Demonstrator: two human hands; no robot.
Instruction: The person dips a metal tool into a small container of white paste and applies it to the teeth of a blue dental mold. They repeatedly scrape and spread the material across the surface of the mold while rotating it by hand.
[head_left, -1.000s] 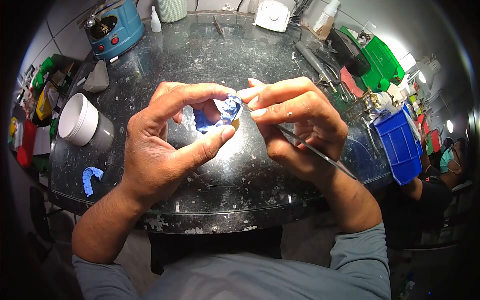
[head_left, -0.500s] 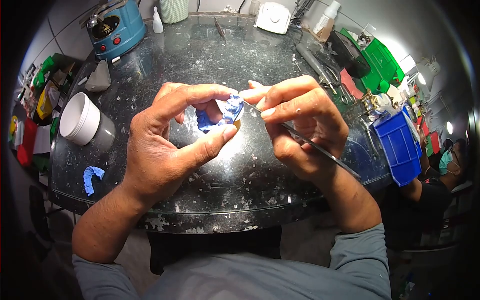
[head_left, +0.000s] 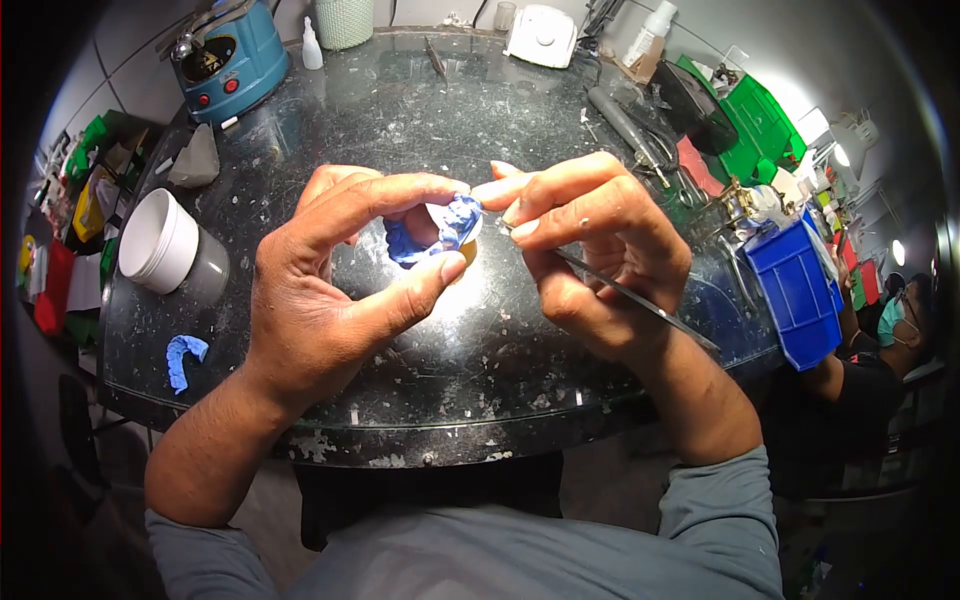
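Observation:
My left hand [head_left: 330, 265] grips a blue dental impression [head_left: 459, 221], a curved arch pinched between thumb and fingertips above the table's middle. Part of the arch is hidden behind the fingers. My right hand [head_left: 605, 250] is closed around a thin metal dental carving tool [head_left: 640, 297], its shaft slanting down towards the wrist. The tool's working end lies near my right fingertips, close to the impression's right side; whether it touches is too small to tell. A second blue arch-shaped piece [head_left: 181, 358] lies on the table to the left of my left forearm.
A white tub [head_left: 160, 240] and a grey block [head_left: 196, 158] stand at the left, with a blue machine [head_left: 230, 65] behind. A handpiece [head_left: 622, 120], green bin [head_left: 755, 120] and blue bin [head_left: 797, 290] are on the right. A co-worker [head_left: 860, 390] sits at far right.
Both hands have shifted slightly left, carrying the impression and the tool. My right fingertips have drawn in a little, and the impression has turned slightly.

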